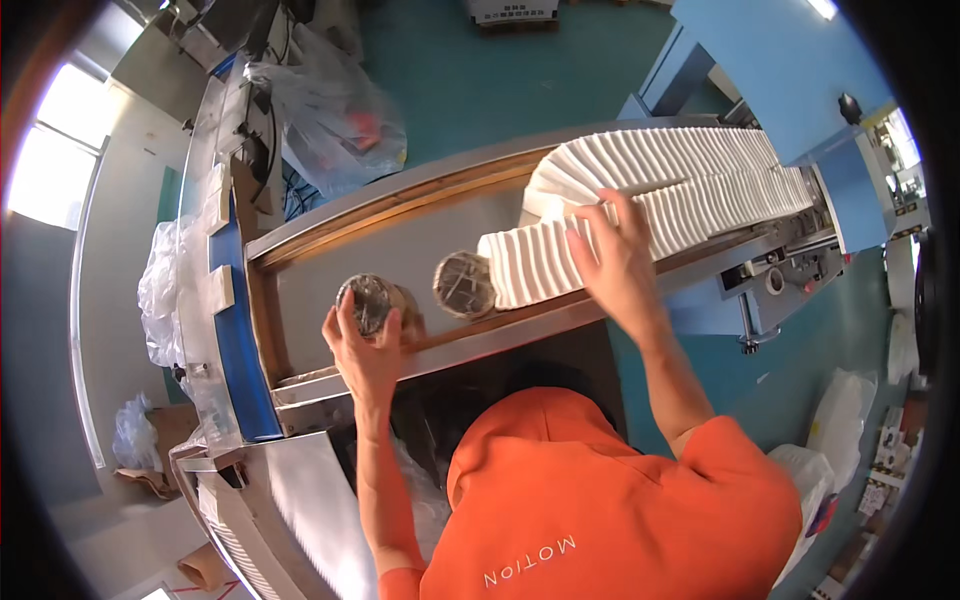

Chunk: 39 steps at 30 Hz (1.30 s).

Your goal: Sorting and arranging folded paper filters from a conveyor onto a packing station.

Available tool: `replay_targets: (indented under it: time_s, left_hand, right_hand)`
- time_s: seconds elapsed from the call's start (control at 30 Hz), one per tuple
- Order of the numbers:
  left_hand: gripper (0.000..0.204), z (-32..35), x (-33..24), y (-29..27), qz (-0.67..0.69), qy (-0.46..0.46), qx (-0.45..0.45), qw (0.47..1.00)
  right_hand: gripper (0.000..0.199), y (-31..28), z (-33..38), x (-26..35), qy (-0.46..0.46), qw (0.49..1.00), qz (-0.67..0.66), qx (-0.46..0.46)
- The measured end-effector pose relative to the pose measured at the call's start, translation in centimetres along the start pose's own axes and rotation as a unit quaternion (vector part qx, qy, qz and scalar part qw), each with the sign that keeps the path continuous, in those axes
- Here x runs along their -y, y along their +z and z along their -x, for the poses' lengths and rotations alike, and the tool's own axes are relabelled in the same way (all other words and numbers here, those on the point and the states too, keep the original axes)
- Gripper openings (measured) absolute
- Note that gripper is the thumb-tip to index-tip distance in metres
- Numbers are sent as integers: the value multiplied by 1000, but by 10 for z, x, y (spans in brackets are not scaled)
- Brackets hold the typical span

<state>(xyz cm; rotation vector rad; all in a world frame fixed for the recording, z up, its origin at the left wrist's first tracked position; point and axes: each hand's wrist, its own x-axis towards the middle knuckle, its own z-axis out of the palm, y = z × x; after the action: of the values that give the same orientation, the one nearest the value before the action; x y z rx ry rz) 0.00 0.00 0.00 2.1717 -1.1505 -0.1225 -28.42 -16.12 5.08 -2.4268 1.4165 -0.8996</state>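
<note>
The left hand [366, 362] reaches up from a nearly straight arm. Its thumb is on one side of a round bundle [371, 304] and its fingers are on the other, clamped on it. The bundle sits right at those fingertips, over the long tray [320, 262].

Just right of the left thumb, another round bundle [463, 286] stands by the end of the near white row [535, 264]. That row is made of lots of thin, wavy pieces, and it runs under the right hand's fingers.

The right hand [622, 272] comes from a bent elbow, and its forearm slants up and to the left. Its thumb and fingers are spread apart over the near white row. Just past those fingertips is the far white row [625, 160].
</note>
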Motion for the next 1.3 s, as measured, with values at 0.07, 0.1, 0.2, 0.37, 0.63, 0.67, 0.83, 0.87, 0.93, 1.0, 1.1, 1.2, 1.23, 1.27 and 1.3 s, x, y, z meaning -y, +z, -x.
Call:
replay_targets:
  time_s: [0.07, 0.1, 0.2, 0.37, 0.63, 0.67, 0.83, 0.87, 0.93, 1.0, 1.1, 1.2, 1.23, 1.27, 1.3]
  left_hand:
    - [64, -25, 17, -7, 35, 26, 16, 999]
    - [63, -16, -21, 35, 65, -3, 16, 998]
    - [59, -53, -53, 44, 64, -19, 69, 995]
    - [58, -78, -74, 74, 69, 28, 75, 994]
    - [64, -85, -98, 85, 41, 21, 104, 994]
    - [64, -85, -97, 86, 42, 28, 101, 994]
    - [63, -87, -107, 79, 49, 14, 134, 990]
    - [63, -87, -108, 79, 53, 10, 132, 990]
    - [63, -86, -103, 79, 62, 15, 134, 989]
    - [63, -88, -104, 78, 62, 28, 145, 987]
    - [63, -92, -114, 79, 57, 36, 166, 984]
    - [60, -96, -121, 82, 52, 50, 200, 977]
    - [58, -95, -124, 84, 53, 86, 197, 975]
    - [57, -95, -128, 87, 54, 123, 195, 971]
    - [56, -97, -129, 92, 50, 128, 202, 970]
  right_hand:
    - [16, -4, 0, -16, -7, 995, 86, 40]
    - [15, -15, -17, -70, -53, 995, 72, 54]
    - [14, -1, -28, -75, -97, 992, 65, 57]
    - [15, -3, -62, -74, -107, 974, 84, 184]
    - [25, 25, -101, -63, -125, 936, 43, 327]
    - [26, 31, -107, -61, -133, 937, 37, 321]
    - [38, 63, -142, -54, -154, 931, 40, 329]
    - [39, 69, -146, -55, -155, 930, 27, 333]
    - [36, 74, -150, -47, -144, 928, 19, 344]
    - [34, 80, -155, -46, -132, 927, 13, 352]
    - [28, 82, -154, -52, -131, 930, 37, 340]
    - [26, 69, -152, -51, -120, 931, 58, 341]
    - [24, 65, -149, -54, -132, 939, 41, 315]
    - [23, 65, -145, -60, -150, 944, 16, 294]
    - [23, 65, -142, -63, -168, 947, -9, 272]
